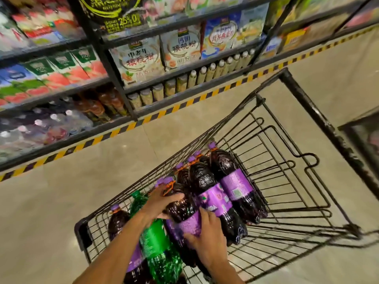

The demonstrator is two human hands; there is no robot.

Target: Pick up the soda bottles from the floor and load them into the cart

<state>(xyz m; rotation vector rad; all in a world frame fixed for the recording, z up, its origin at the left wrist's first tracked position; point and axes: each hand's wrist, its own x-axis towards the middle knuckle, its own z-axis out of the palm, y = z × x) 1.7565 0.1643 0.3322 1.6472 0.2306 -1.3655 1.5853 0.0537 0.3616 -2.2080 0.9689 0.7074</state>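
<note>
We lean over a black wire shopping cart (320, 128) standing on a pale tiled floor (61, 201) beside dark metal shelves of boxed and bottled goods (114, 64). In the cart's basket lies a row of large dark soda bottles with purple labels and purple caps (227, 181), with one green plastic soda bottle (155, 238) among them near the handle end. No bottle shows on the floor in this view.

We have both hands on one dark purple-labelled bottle (180, 210) in the middle of the row. These big full bottles look heavy, with smooth, slightly yielding walls that could slip, so we judge a two-handed hold best: one hand by the shoulder, one at the labelled waist.

Our left hand (162, 201) reaches in from the lower left, fingers curled over the bottle's shoulder just below the cap. Our right hand (207, 234) lies spread on the label, fingers wrapping its side.
</note>
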